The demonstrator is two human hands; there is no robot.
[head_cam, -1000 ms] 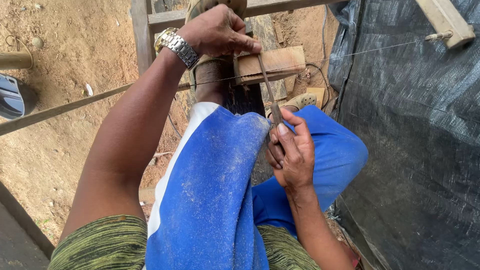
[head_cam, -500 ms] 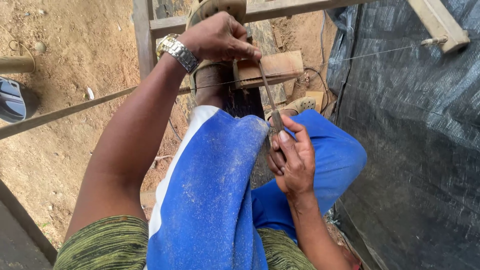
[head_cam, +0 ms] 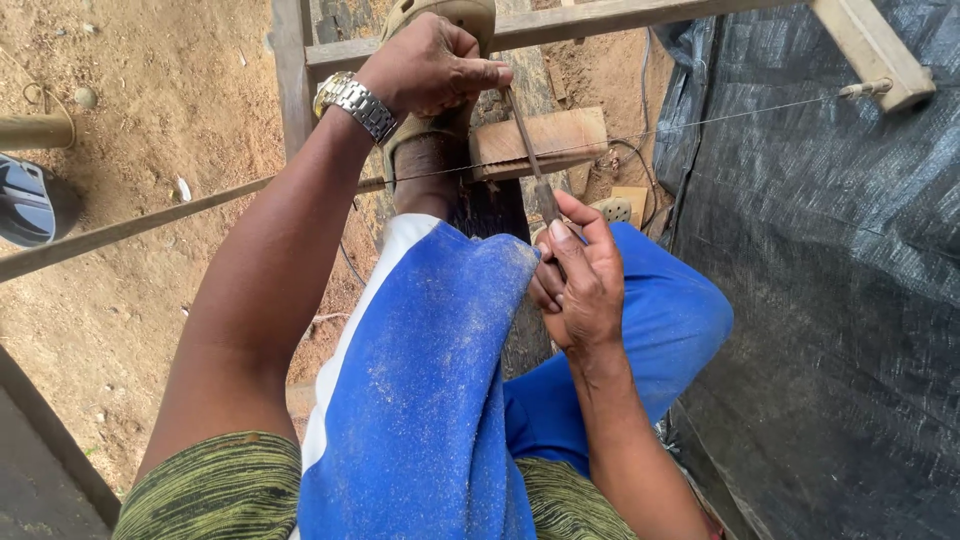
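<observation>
My left hand (head_cam: 430, 65), with a metal watch (head_cam: 355, 103) on the wrist, is closed around the far end of a thin metal file (head_cam: 527, 150). Nearer to me, my right hand (head_cam: 580, 280) grips the other end of that file. The file slants over a dark upright wooden piece (head_cam: 495, 210) between my knees. My legs are in dusty blue shorts (head_cam: 430, 380), and one foot in a tan sandal (head_cam: 460, 15) rests up on the wood.
A wooden frame (head_cam: 600, 18) crosses the top, with a light wooden block (head_cam: 545, 135) under it. A taut thin string (head_cam: 720, 115) runs right to a peg. Black plastic sheeting (head_cam: 830, 300) fills the right side. Sandy ground (head_cam: 150, 100) lies left, with a long stick (head_cam: 130, 228).
Both hands with the file have slid slightly, the right hand moving a little up and the file shifting along the wood.
</observation>
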